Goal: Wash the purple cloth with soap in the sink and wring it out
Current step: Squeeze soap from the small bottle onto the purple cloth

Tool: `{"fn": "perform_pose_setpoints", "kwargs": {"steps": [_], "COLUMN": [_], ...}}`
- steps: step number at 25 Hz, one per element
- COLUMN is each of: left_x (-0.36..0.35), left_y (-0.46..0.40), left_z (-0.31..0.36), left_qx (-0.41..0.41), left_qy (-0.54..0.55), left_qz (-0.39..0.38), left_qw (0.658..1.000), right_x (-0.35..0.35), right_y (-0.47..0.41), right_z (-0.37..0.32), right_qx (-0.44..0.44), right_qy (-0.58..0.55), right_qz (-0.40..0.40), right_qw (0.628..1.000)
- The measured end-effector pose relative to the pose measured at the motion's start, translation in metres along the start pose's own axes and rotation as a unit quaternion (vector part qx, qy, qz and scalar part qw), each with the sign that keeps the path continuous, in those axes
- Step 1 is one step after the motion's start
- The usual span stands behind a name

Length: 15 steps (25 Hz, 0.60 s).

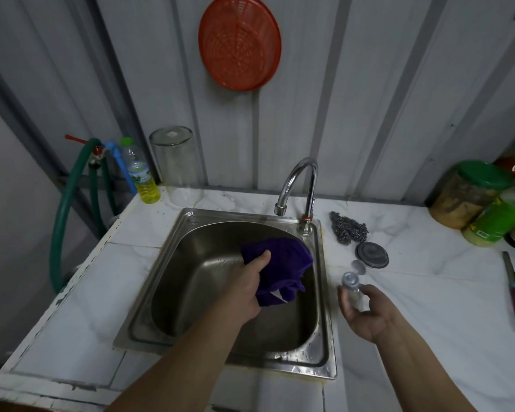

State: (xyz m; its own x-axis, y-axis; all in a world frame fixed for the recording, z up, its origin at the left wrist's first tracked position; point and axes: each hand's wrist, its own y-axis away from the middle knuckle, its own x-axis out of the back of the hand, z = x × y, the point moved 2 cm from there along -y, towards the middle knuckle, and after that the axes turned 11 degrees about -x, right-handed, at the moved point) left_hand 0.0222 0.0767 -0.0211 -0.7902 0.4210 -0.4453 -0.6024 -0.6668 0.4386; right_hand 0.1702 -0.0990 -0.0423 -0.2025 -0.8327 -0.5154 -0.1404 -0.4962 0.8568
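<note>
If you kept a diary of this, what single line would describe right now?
left hand: holds purple cloth over sink | right hand: holds small clear bottle beside sink | tap: no water visible

The left forearm enters from the bottom edge at about 7 o'clock and reaches toward 1 o'clock; the left hand [247, 285] is knuckles-up, fingers curled under and thumb laid along the top, clenched on the purple cloth [283, 270]; the right forearm enters at 5 o'clock and points toward 11 o'clock; the right hand [366, 313] is palm-up, fingers cupped around a small clear bottle [351, 288]; the two hands are apart.
</note>
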Motion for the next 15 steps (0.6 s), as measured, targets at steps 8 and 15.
{"fn": "perform_pose_setpoints", "kwargs": {"steps": [8, 15], "left_x": [0.008, 0.016], "left_y": [0.0, -0.006], "left_z": [0.001, 0.008], "left_qx": [0.036, 0.03], "left_qy": [0.027, 0.058], "left_qz": [0.02, 0.002], "left_qw": [0.999, 0.998], "right_x": [-0.086, -0.127], "right_y": [0.031, 0.044], "right_z": [0.034, 0.059], "right_qx": [0.191, 0.442], "right_qy": [0.182, 0.324], "right_qz": [-0.113, -0.085], "right_qw": [0.958, 0.832]}}
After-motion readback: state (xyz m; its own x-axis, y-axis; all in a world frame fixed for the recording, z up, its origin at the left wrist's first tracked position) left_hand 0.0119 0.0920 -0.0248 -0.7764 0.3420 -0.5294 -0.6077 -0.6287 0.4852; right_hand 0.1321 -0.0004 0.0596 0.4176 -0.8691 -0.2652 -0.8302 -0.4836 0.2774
